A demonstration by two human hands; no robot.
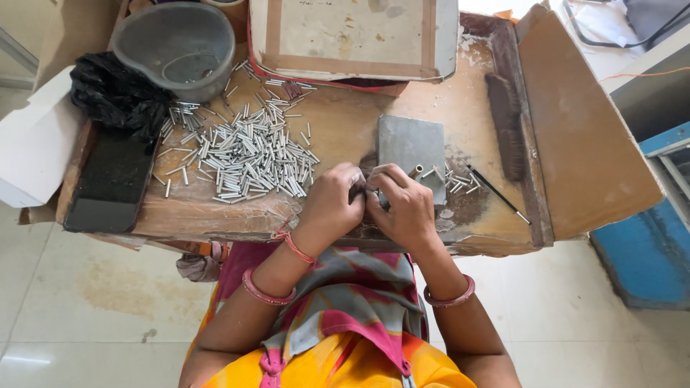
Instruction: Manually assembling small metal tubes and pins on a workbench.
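My left hand (332,204) and my right hand (404,207) are pressed together at the near edge of a worn wooden work board (345,129), fingers curled around something small and hidden between them. A short metal tube (416,171) sticks out just above my right fingers. Right behind my hands lies a grey flat slab (411,146). A large heap of small silver metal tubes (248,152) spreads to the left of my left hand. A few more tubes (456,182) lie to the right of my right hand.
A grey plastic bowl (175,47) stands at the back left beside a black plastic bag (115,95). A taped cardboard box (352,37) sits at the back. A dark brush (505,123), a thin black rod (496,194) and a brown cardboard flap (582,129) lie right. A black tray (111,183) lies left.
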